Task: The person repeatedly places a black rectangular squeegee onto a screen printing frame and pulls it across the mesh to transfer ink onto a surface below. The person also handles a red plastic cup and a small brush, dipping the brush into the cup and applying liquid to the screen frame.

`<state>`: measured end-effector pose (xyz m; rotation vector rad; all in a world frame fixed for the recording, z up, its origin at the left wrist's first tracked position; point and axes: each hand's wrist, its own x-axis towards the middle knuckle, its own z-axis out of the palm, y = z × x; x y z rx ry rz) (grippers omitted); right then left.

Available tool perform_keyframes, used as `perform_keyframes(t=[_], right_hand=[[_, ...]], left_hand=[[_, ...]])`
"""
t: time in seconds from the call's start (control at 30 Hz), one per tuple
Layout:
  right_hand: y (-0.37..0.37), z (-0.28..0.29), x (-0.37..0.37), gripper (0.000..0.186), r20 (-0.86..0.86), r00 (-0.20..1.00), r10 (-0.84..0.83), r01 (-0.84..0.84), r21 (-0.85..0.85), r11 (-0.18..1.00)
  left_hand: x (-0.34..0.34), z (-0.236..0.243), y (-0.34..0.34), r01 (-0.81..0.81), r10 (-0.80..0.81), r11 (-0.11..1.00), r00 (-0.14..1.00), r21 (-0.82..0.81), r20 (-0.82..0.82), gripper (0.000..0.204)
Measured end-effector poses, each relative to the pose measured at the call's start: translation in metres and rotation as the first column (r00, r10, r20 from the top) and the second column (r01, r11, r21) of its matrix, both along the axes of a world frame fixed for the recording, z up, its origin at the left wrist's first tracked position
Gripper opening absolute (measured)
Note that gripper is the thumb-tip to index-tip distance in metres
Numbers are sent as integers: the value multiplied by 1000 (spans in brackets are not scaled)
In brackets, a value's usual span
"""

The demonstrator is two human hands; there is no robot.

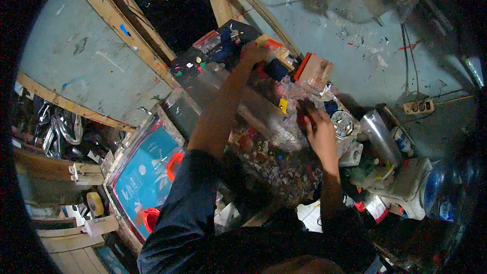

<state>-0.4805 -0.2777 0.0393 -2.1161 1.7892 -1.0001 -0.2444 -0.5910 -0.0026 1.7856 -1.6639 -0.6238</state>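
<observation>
My left arm stretches across the cluttered, paint-stained work table (pixel 264 137) to its far end. There my left hand (pixel 252 53) is beside a wooden block with an orange edge (pixel 276 48), which looks like a squeegee. Its fingers are dark and blurred, so whether they grip anything is unclear. Over the right side of the table my right hand (pixel 319 127) has its fingers stretched out and apart, above a dark patch. A small yellow piece (pixel 283 105) lies to its left, and a round tub of small bits (pixel 343 123) stands to its right.
Another wooden block with a red edge (pixel 314 72) rests at the table's far right edge. At lower left is a framed blue printing screen (pixel 144 165) with red-orange pieces on it. A metal cylinder (pixel 380 137), a blue water jug (pixel 446 190) and a power strip (pixel 419 106) are at right.
</observation>
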Motion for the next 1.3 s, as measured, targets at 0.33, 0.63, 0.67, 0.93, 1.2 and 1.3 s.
perform_keyframes(t=[0.33,0.63,0.67,0.93,1.2,1.3], right_hand=[[-217,-47,82,33,-425,889,169,-178,20,984],[-204,-3,66,28,-346,899,268,-303,-50,952],[-205,4,57,28,-514,836,195,-156,119,981],[-114,26,21,47,162,983,92,-113,122,986],[-17,9,4,29,228,968,107,-155,204,967],[-2,-27,-10,30,281,952,121,-145,65,987]], left_hand=[[62,162,435,-259,313,780,950,-570,-4,75],[195,98,623,-719,759,623,458,-309,464,137],[196,102,619,-794,806,587,553,-160,213,132],[212,124,605,-675,743,653,660,-344,115,109],[218,180,370,-283,365,845,926,-454,101,111],[222,157,248,-318,377,855,924,-409,69,106]])
